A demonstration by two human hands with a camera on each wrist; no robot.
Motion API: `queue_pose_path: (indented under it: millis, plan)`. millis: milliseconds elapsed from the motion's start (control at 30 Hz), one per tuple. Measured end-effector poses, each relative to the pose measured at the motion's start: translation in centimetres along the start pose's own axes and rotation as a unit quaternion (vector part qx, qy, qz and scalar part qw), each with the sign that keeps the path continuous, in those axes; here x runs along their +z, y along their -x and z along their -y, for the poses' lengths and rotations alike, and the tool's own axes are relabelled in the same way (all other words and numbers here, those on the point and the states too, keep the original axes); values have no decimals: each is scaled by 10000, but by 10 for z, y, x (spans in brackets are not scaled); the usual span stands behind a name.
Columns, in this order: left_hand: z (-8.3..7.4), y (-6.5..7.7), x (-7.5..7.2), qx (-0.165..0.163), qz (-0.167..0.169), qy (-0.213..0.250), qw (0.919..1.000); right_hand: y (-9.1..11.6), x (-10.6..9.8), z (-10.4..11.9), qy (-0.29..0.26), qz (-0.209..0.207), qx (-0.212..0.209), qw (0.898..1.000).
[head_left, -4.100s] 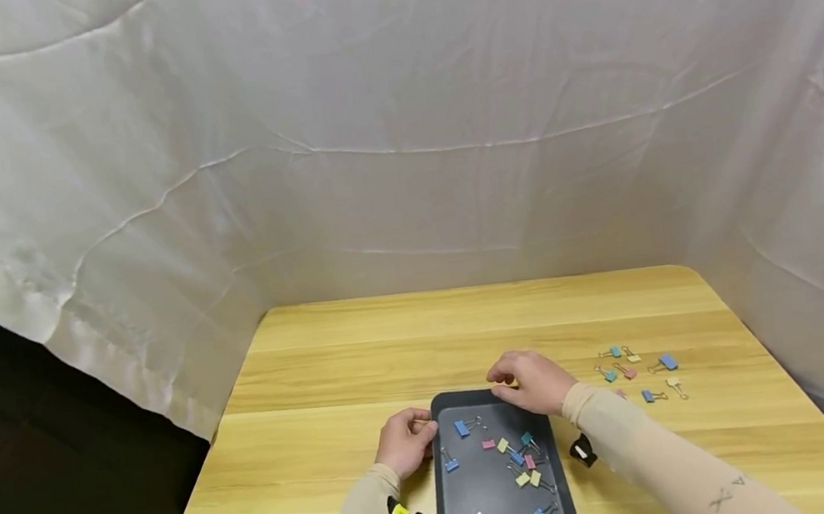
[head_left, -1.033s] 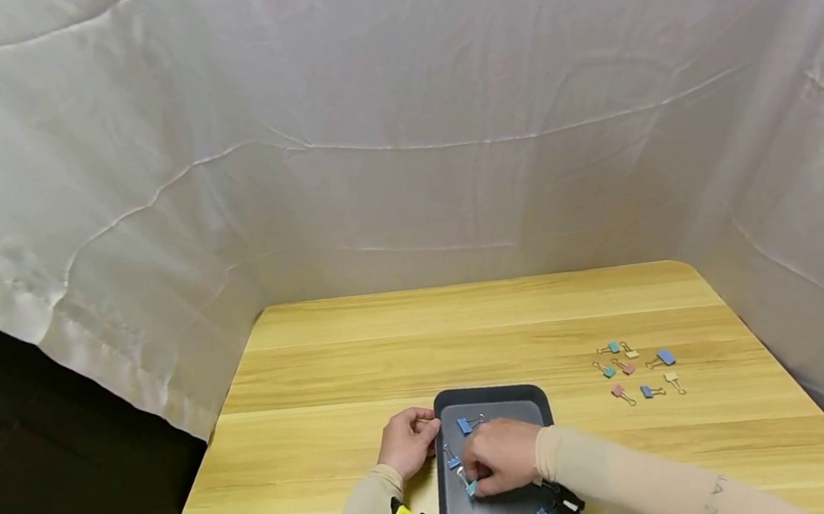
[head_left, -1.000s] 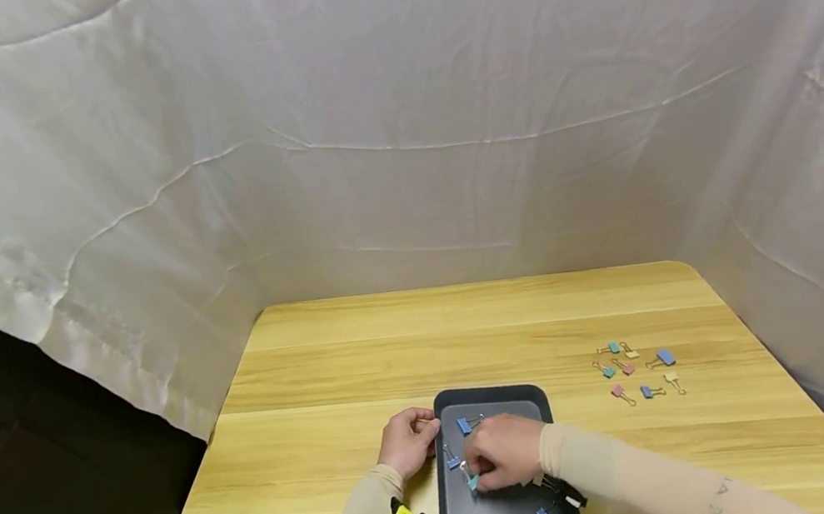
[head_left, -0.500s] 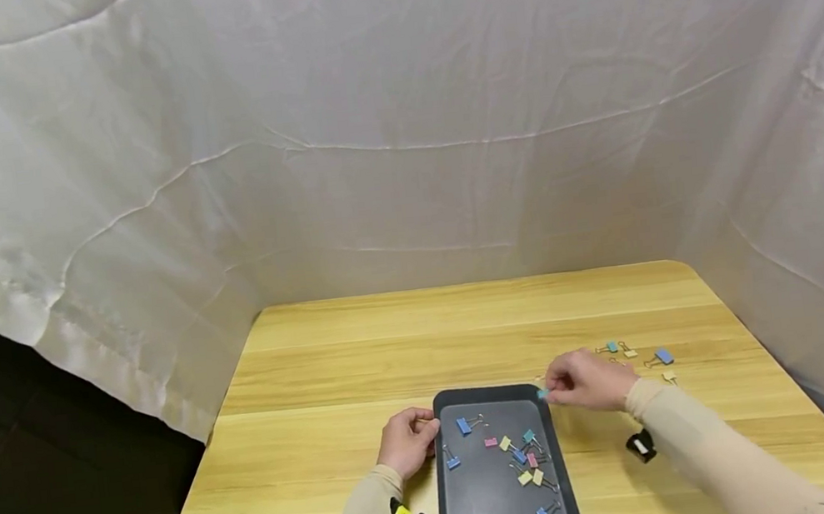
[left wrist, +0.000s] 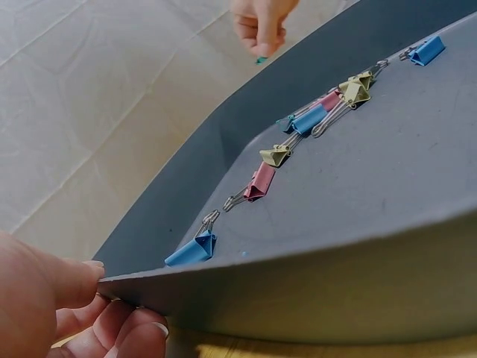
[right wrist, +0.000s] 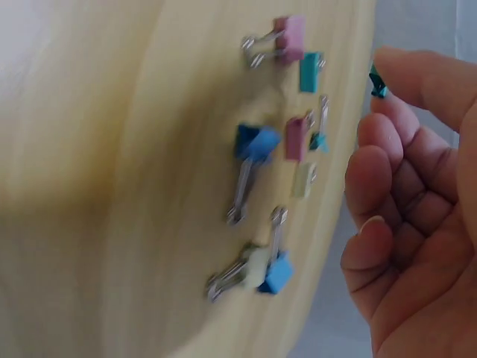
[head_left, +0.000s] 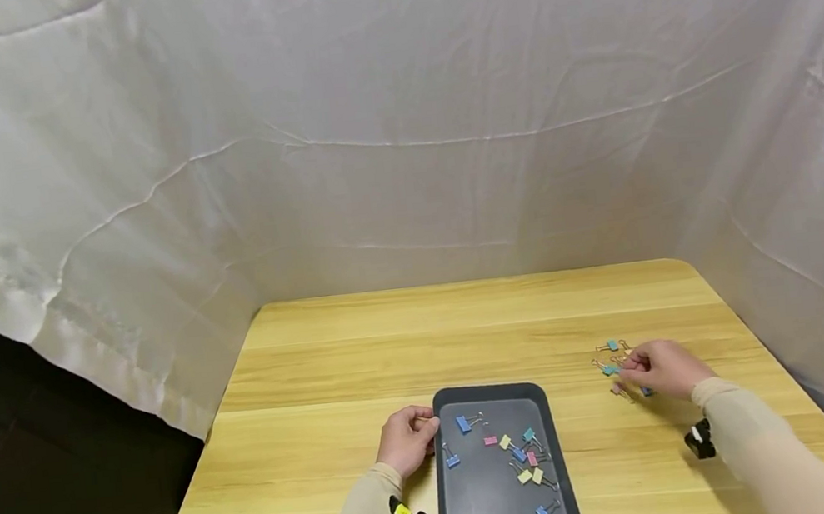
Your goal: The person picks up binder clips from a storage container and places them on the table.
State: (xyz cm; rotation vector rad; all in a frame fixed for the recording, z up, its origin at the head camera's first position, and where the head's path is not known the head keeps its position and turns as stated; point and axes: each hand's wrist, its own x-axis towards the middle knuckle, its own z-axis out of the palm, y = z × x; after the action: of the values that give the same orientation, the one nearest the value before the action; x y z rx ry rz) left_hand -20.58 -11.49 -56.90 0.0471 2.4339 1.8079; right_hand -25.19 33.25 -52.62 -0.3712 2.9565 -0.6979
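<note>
My left hand (head_left: 405, 442) pinches the left rim of a dark grey tray (head_left: 482, 497), thumb above and fingers below in the left wrist view. Blue, pink, yellow and teal binder clips lie scattered in the tray, such as a blue binder clip (left wrist: 427, 51) near its wall. My right hand (head_left: 665, 368) is out to the right, over a group of binder clips on the table. Between its thumb and index finger it pinches a teal binder clip (right wrist: 378, 82), mostly covered by the fingertips. The other fingers of that hand are curled.
The light wooden table (head_left: 363, 363) carries the loose group on the right, including a pink binder clip (right wrist: 289, 37) and a blue binder clip (right wrist: 257, 142). A pale curtain (head_left: 407, 207) surrounds the table's back and sides.
My right hand has picked the teal binder clip out of the tray and carried it rightward over the group on the table. My left hand stays at the rim.
</note>
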Motion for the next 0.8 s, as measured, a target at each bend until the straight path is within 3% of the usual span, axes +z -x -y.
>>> queue_pose_path:
  millis: [133, 800]
  plan:
    - [-1, 2, -1, -13, -2, 13, 10000, 5, 0, -10, 121, -125, 103, 9998]
    - [-1, 4, -2, -17, 21, 139, 9999, 9, 9, -8, 157, -183, 646, 9976]
